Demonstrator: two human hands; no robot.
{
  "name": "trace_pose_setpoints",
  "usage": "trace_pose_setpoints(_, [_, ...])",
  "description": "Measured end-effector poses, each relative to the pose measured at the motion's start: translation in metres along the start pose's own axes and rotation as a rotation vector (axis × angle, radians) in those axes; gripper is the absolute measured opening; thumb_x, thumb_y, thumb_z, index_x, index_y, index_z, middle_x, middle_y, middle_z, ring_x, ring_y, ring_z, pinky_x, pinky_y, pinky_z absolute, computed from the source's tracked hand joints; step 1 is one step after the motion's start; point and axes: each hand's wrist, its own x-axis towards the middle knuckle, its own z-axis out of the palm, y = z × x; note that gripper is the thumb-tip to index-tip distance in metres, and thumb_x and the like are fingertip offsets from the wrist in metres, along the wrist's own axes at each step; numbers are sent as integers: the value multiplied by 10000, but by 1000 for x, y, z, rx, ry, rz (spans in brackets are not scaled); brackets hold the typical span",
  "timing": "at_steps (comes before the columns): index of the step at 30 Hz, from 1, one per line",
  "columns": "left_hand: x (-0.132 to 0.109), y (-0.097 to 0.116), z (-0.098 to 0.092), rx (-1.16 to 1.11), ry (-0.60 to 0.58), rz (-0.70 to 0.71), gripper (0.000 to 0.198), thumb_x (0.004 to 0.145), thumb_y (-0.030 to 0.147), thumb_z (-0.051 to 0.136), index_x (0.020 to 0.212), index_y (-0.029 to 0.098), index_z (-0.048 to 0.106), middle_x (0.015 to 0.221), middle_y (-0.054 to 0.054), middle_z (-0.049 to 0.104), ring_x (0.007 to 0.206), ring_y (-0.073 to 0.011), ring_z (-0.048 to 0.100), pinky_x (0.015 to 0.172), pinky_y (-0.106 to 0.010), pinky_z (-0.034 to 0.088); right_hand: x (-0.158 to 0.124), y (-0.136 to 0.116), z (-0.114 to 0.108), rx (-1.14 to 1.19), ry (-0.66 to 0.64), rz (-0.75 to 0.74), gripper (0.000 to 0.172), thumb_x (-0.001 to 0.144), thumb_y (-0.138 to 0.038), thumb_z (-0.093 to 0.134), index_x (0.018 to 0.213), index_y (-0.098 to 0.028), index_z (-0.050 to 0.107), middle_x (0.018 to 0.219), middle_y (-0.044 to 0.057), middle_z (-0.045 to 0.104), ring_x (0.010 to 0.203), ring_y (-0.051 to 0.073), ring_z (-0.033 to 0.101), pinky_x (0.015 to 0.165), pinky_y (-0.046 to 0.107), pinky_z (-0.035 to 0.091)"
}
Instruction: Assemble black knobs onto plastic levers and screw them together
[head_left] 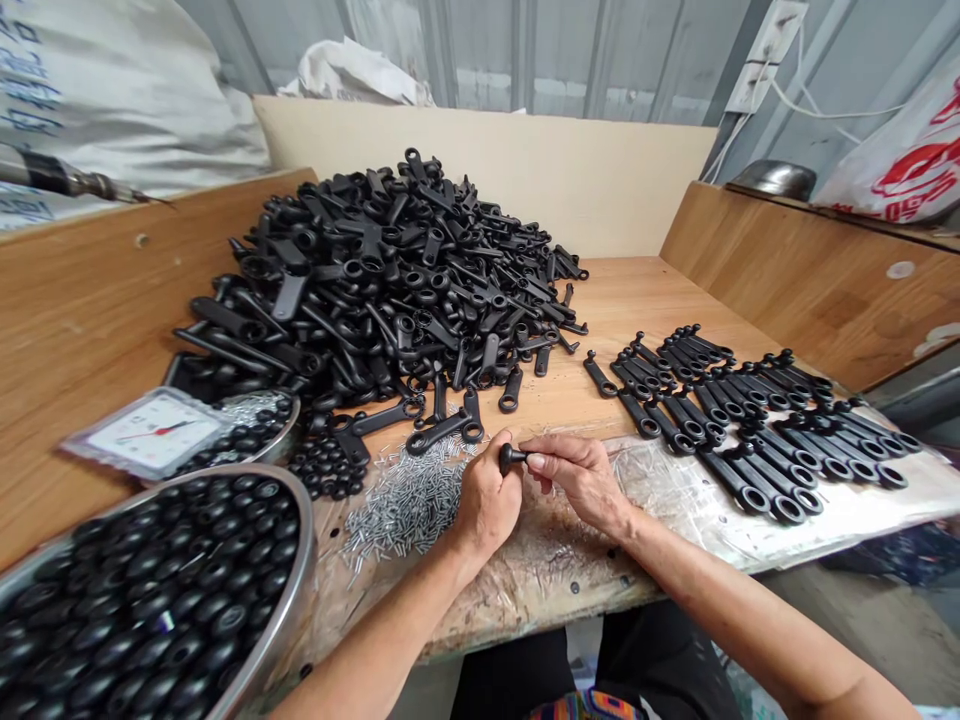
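My left hand [487, 500] is closed around a black knob [511, 458], whose rounded head sticks out to the right of my fingers. My right hand [577, 480] pinches thumb and forefinger at the knob's tip, and anything small between them is hidden. A heap of black lever handles [375, 270] rises beyond my hands. More lie in neat rows [757, 430] to the right on a plastic sheet [675, 490]. Loose steel pins [405, 505] and loose black knobs [326, 470] lie left of my hands. A steel bowl [307, 560] full of knobs sits at lower left.
A smaller steel bowl [296, 410] and a square clock [154, 432] sit at left. Wooden side boards [75, 300] flank the scarred wooden table [622, 300]. A power tool [60, 175] lies at upper left, and a steel basin [772, 180] sits on the right board.
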Motion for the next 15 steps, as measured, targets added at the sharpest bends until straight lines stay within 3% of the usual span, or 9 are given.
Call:
trace_pose_setpoints(5, [-3, -5, 4, 234, 89, 144, 330, 788, 169, 370, 1068, 120, 537, 745, -92, 626, 711, -222, 597, 634, -287, 438, -6, 2, 2, -325, 86, -254, 154, 798, -221, 599, 890, -185, 717, 690, 11, 624, 552, 95, 507, 549, 210, 408])
trace_pose_setpoints(9, [1, -3, 5, 249, 77, 132, 320, 784, 178, 388, 1043, 114, 565, 659, -84, 604, 625, -223, 577, 572, -290, 397, -5, -1, 3, -346, 74, -208, 154, 795, -246, 597, 849, -163, 715, 670, 16, 622, 562, 107, 517, 555, 218, 415])
trace_pose_setpoints(12, [10, 5, -2, -44, 103, 32, 188, 711, 141, 481, 868, 165, 581, 697, -46, 593, 667, -187, 561, 602, -263, 393, 5, -11, 7, -221, -9, -126, 189, 766, -293, 633, 894, -172, 702, 721, 15, 632, 570, 105, 513, 535, 214, 418])
trace_pose_setpoints(15, [22, 12, -19, -635, 121, -228, 101, 638, 134, 563, 666, 175, 474, 527, 33, 455, 477, -104, 428, 459, -215, 313, 23, -24, 7, -101, -78, -110, 348, 732, -336, 661, 1056, -209, 642, 794, 11, 630, 642, 121, 531, 526, 215, 429])
